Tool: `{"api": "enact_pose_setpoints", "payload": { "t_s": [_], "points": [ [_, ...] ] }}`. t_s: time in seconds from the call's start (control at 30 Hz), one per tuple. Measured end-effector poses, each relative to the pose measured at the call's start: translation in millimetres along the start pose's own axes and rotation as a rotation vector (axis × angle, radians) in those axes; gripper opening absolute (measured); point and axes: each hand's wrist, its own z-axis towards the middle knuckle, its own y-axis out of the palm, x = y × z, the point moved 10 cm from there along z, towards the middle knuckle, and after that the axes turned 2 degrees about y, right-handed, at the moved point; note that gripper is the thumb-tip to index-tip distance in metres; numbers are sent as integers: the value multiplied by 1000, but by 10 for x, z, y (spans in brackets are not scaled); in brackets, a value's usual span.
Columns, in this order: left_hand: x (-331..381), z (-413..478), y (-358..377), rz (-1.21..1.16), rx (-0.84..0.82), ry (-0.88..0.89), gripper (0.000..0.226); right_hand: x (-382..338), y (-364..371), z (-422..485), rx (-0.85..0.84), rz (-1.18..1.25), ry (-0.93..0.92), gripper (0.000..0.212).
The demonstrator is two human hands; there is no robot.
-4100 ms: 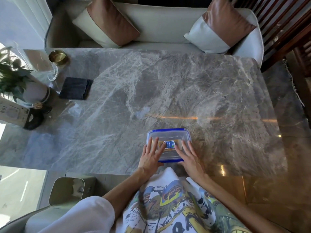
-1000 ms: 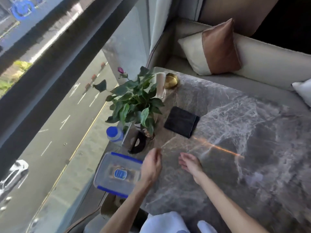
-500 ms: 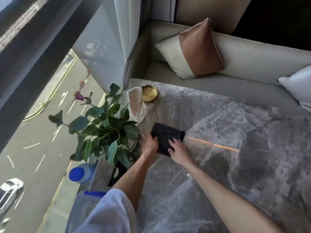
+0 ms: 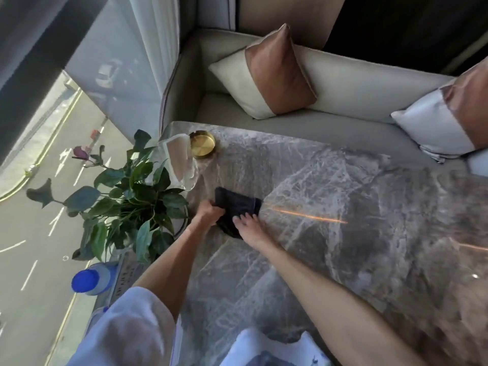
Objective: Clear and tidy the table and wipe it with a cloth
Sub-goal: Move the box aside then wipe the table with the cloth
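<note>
— Where is the cloth (image 4: 239,207) right now?

— On the grey marble surface (image 4: 343,220), at its window-side end, just beside the potted plant (image 4: 126,196). It is dark and partly folded, with its near end bunched up.

— And the hands?

— Both are on it. The left hand (image 4: 208,213) is at the cloth's left edge, fingers curled around the fabric and pinching it. The right hand (image 4: 250,228) lies over the near end, fingers (image 4: 241,217) spread and pressing flat on the fabric rather than closed around it.

— So is the cloth lifted?

— The far part lies flat on the surface. The near part under the hands looks slightly gathered, but the hands cover it, so I cannot say whether it is off the marble.

— What else sits on that end?

— A round brass dish (image 4: 202,143) near the far corner, with a clear glass vessel (image 4: 181,162) just beside it, between the dish and the plant. Closer in, by the window, a bottle with a blue cap (image 4: 91,281) lies beside a light box (image 4: 126,273), partly hidden by leaves.

— Beyond the surface?

— A cream sofa (image 4: 356,101) with two cream-and-brown cushions (image 4: 269,72).
</note>
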Motion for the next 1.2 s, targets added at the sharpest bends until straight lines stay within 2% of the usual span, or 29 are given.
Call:
{"api": "enact_pose_setpoints", "payload": {
  "t_s": [0.07,0.13,0.2,0.3,0.43,0.53,0.7,0.8,0.9,1.03,1.13,1.2],
  "points": [
    [257,-247,51,-9,-15,133,24,-57,-109,-147,41,469,82,59],
    [469,-550,154,28,-21,256,42,-93,-57,-329,-21,979,199,67],
    [653,-919,309,178,-13,362,37,-257,-50,-533,-158,1336,168,72],
    [903,-1501,540,364,52,543,25,-279,-221,-879,-253,1658,83,76],
    [1032,-2156,955,555,98,654,34,-39,-402,-1422,-385,1796,-112,52],
    [1055,-2575,1397,755,171,682,42,328,-520,-1779,-384,1873,-233,39],
    [1072,-3268,2324,871,285,718,39,1132,-770,-2403,-361,1966,-421,41],
    [1031,-3686,2896,862,366,781,49,1613,-875,-2773,-396,1984,-540,41],
    [928,-3935,3504,829,203,845,58,2250,-957,-3005,-252,1957,-440,39],
    [853,-4186,4132,828,12,882,56,3103,-959,-3165,-45,2000,-258,34],
    [822,-4238,4448,704,-194,876,52,3511,-987,-3124,11,2044,-197,47],
    [772,-4174,4582,530,-352,825,48,3727,-967,-3015,28,2084,-99,43]
  ]
}}
